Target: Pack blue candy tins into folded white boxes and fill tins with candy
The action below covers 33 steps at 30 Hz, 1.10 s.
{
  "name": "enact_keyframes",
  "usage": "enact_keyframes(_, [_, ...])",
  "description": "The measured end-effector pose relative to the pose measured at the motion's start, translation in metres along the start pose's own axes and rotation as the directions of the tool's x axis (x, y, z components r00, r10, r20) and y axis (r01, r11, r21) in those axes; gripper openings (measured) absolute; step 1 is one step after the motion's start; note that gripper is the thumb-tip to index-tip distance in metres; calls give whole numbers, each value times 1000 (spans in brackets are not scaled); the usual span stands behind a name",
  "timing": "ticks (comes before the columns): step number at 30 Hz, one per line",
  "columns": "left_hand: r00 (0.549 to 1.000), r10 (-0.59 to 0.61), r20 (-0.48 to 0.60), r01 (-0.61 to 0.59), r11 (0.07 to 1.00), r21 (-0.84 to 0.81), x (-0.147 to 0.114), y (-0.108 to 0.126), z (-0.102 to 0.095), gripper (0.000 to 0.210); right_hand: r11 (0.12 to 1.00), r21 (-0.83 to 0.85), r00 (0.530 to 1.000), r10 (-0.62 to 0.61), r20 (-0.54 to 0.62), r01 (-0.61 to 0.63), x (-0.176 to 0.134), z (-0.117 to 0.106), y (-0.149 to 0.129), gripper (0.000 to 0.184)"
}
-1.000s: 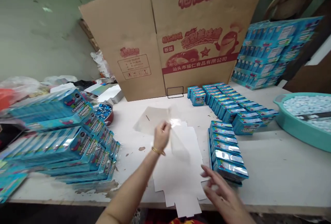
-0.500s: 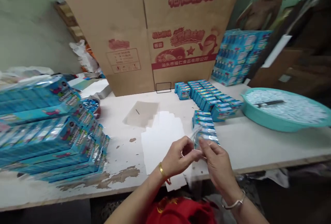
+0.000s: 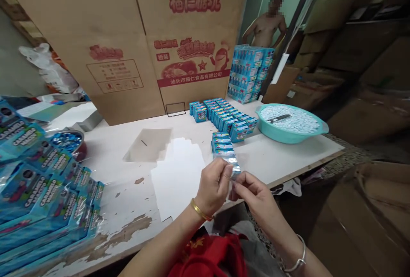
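My left hand (image 3: pixel 214 186), with a gold bangle at its wrist, is closed in a pinch near the table's front edge. Close to its right, my right hand (image 3: pixel 254 193) pinches too, thumb against fingers. Between them is a piece of clear plastic film (image 3: pixel 226 156), mostly hidden by the fingers. Just beyond the fingertips stands a short row of small blue boxes (image 3: pixel 223 140), its near end partly covered by film and hands. A spread of white paper sheets (image 3: pixel 177 179) lies to the left of my hands.
More blue boxes (image 3: pixel 229 115) stand in rows behind. A turquoise basin (image 3: pixel 288 136) holds small pale pieces and a dark tool. Wrapped blue packs (image 3: pixel 41 191) are piled at left, near a bowl (image 3: pixel 81 151). A large carton (image 3: pixel 144 55) backs the table; a person (image 3: pixel 267 29) stands beyond.
My view has swung right, so the table's contents sit further left. The left hand has turned, its back now more toward me; both hands stay pinched close together.
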State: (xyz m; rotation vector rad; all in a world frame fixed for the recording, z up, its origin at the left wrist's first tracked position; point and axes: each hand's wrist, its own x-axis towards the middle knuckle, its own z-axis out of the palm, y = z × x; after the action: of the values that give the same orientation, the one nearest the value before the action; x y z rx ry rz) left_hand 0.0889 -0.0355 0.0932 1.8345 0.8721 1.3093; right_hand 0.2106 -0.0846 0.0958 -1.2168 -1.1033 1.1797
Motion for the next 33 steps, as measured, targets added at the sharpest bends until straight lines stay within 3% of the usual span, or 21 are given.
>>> enact_keyframes(2, [999,27,44,-25,999,-39,1,5,10,29,994,-68,994,-89,-68,84,-3,-6,0,31])
enact_keyframes(4, [993,49,110,-37,993,-112,3,12,16,30,944,-247,953,-262,-150,221,-9,-17,-7,27])
enact_keyframes(7, [963,178,204,-148,977,-155,7,27,21,25,669,-624,816,-572,-86,404,-26,-32,-35,21])
enact_keyframes(9, [944,244,221,-217,966,-139,11,33,26,23,448,-784,740,-673,23,431,-33,-41,-52,20])
enact_keyframes(10, [951,224,212,-201,972,-124,12,31,29,25,362,-838,724,-688,56,408,-34,-46,-57,20])
enact_keyframes(13, [990,-46,132,56,996,-72,15,6,39,30,188,-965,778,-627,27,185,-18,-62,-44,19])
enact_keyframes(15, [970,-224,96,224,975,10,15,-22,42,33,112,-994,838,-540,-72,-13,1,-76,-20,11])
enact_keyframes(17, [947,-297,121,289,954,76,18,-49,38,33,73,-986,867,-471,-164,-146,20,-87,3,10])
enact_keyframes(19, [933,-337,126,341,940,-10,25,-71,29,27,67,-980,867,-459,-196,-186,33,-95,17,27])
enact_keyframes(21, [905,-426,-5,417,889,-187,37,-88,19,26,77,-983,855,-484,-184,-168,43,-99,19,35])
enact_keyframes(24, [793,-572,-207,493,804,-333,57,-113,10,34,135,-982,850,-494,-185,-135,60,-99,20,36])
enact_keyframes(26, [764,-626,-157,549,758,-353,66,-127,14,39,270,-960,868,-455,-198,-77,75,-97,34,38])
enact_keyframes(29, [741,-671,-13,601,672,-433,69,-142,34,52,619,-778,921,-356,-158,105,101,-86,78,38])
enact_keyframes(30, [734,-679,10,606,648,-462,69,-144,42,56,692,-706,933,-336,-129,152,107,-81,96,36])
enact_keyframes(33, [704,-710,7,615,604,-507,70,-146,59,62,791,-565,946,-319,-54,235,120,-67,140,30])
